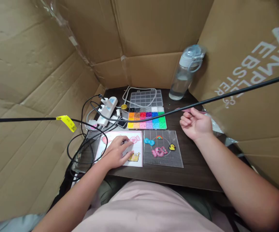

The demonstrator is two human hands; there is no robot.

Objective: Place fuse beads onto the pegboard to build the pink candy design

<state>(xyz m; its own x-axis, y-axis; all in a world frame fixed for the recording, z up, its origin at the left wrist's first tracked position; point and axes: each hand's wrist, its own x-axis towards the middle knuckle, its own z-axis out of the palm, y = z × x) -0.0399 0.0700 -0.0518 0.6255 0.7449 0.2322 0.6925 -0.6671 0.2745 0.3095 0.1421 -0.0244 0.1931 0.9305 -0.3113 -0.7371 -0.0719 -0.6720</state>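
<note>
My left hand rests with spread fingers on a printed pattern sheet, which shows a pink candy and a yellow crown, partly covered by the hand. To its right lies a clear pegboard bearing fuse-bead figures: a blue bow, a rainbow, a yellow duck and a pink piece. Right of the board, my right hand is raised with curled fingers, pinching slim pink tweezers that point left and are partly hidden by the fingers.
Behind the sheets stands a sorted bead box with its clear lid folded back. A water bottle is at the back right. A power strip and tangled cables lie left. One black cable crosses the view. Cardboard walls surround the table.
</note>
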